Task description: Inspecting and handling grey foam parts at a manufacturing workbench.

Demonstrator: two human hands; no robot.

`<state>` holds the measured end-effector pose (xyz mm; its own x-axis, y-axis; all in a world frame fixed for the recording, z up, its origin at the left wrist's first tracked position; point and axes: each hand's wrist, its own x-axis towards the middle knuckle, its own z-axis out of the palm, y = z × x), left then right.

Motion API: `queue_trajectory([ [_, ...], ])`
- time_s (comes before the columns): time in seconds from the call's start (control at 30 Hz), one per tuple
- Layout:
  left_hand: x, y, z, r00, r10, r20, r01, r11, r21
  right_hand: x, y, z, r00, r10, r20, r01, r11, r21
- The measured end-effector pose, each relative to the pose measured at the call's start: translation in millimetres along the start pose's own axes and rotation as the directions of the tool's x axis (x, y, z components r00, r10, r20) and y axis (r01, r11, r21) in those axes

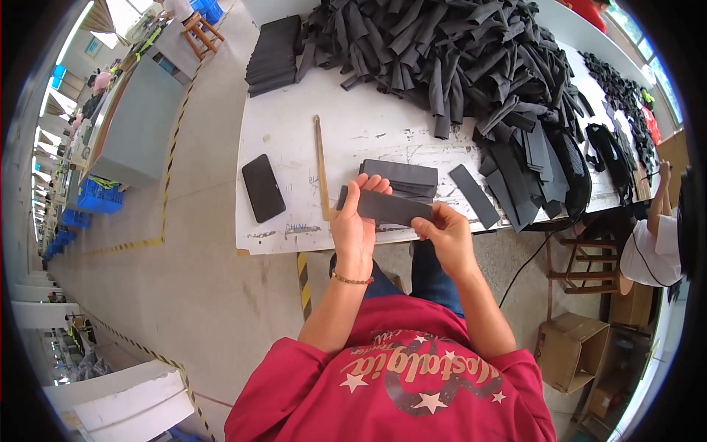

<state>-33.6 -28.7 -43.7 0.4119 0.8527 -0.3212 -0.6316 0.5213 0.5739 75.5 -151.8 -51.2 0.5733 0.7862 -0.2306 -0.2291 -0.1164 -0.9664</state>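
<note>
Head view. Gripping one dark strip (390,208) between both hands, just above the near edge of the white table (294,132). Lying nearly level, long axis running left to right, right end dipping slightly toward the near side, flat face turned up. Left hand (355,225) clasping the strip's left end, fingers (372,184) curling over the far edge, thumb pressing from the near side. Right hand (444,234) pinching the right end, fingertips (427,223) closing on the near edge.

Just beyond the strip, lying on the table: a small stack (401,177) of similar strips, long axis also left to right. To its right, a single strip (475,195) lying slantwise, pointing far-left to near-right. To the left of the hands, a thin wooden stick (321,166) pointing near to far, and farther left a black phone (263,188) lying flat. Filling the far right of the table, a big heap (456,59) of dark strips; at far left of it, a neat pile (274,55) of dark sheets.

Near right, standing on the floor: a wooden stool (582,265) and a cardboard box (571,350). At the right rim, another person's sleeve (652,250).
</note>
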Motion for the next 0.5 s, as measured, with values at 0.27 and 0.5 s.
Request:
queue_trajectory([
  [0.27, 15.4, 4.6, -24.6, 0.855, 0.512, 0.082, -0.459, 0.672, 0.581, 18.9, 17.5, -27.4, 0.979, -0.059, -0.196, -0.042, 0.881, -0.471],
  [0.5, 112.4, -0.2, 68.9, 0.817, 0.327, 0.475, -0.573, 0.545, 0.612, 40.5, 6.1, -82.7, 0.854, -0.505, -0.122, 0.013, 0.256, -0.967],
])
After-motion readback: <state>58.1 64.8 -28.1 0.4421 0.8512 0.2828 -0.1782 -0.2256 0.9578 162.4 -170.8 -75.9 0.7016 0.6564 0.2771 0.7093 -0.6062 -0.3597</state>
